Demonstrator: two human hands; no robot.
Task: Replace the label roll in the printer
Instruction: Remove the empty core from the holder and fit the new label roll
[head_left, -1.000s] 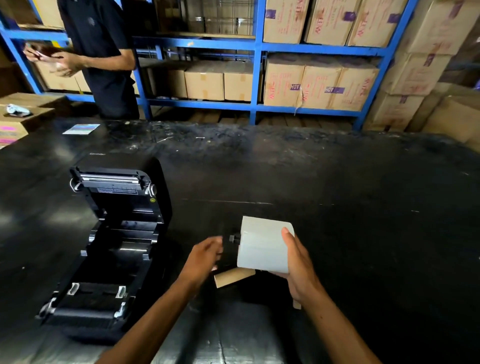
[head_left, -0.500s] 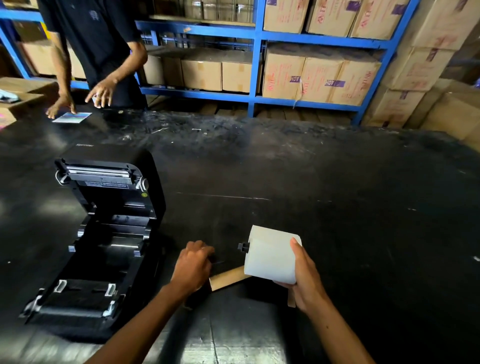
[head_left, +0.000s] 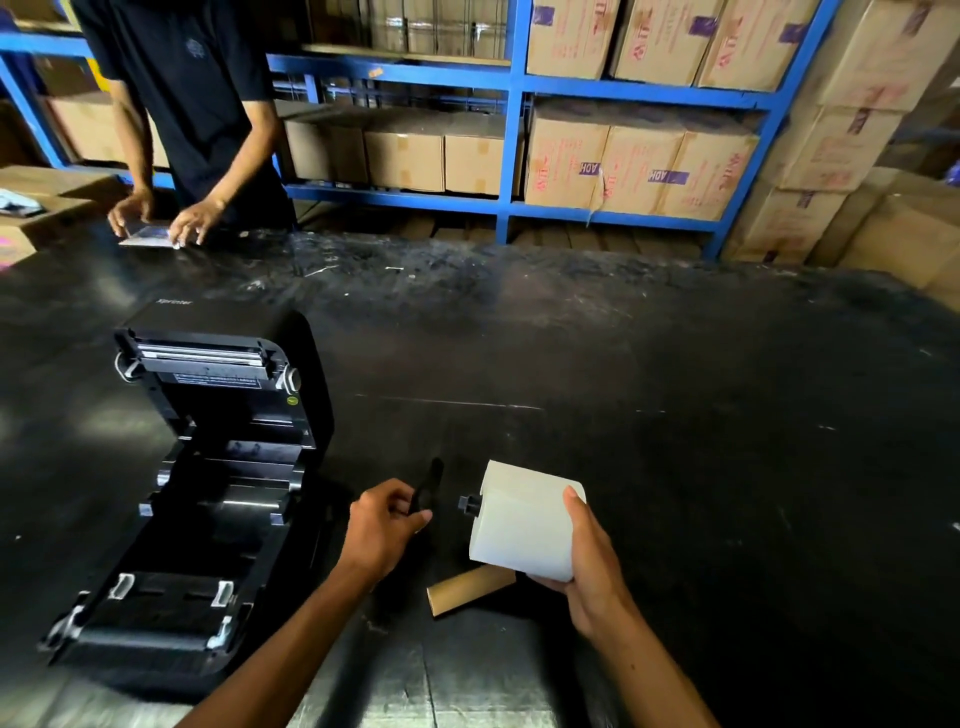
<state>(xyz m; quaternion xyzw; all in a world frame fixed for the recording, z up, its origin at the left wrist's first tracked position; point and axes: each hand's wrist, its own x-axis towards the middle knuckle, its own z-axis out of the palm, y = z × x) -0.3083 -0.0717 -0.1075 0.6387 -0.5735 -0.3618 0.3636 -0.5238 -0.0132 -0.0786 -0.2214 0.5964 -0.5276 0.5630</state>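
One printer (head_left: 187, 499), lid open, near desk (head_left: 675, 415) left edge. Left hand (head_left: 384, 530) fingers pinched on one black flange (head_left: 427, 491). One label roll (head_left: 524, 519), spindle tip (head_left: 469, 504) protruding, gripped in right hand (head_left: 592, 571) above one cardboard core (head_left: 470, 590). Open desk rightward.

black table (head_left: 675, 364), printer (head_left: 197, 493), cardboard core (head_left: 467, 590)

A black table (head_left: 675, 415) fills the scene. At its far left edge a person in a dark shirt (head_left: 192, 78) touches a flat sheet (head_left: 145, 236). Beyond, blue shelving (head_left: 511, 130) holds cardboard boxes (head_left: 639, 166).
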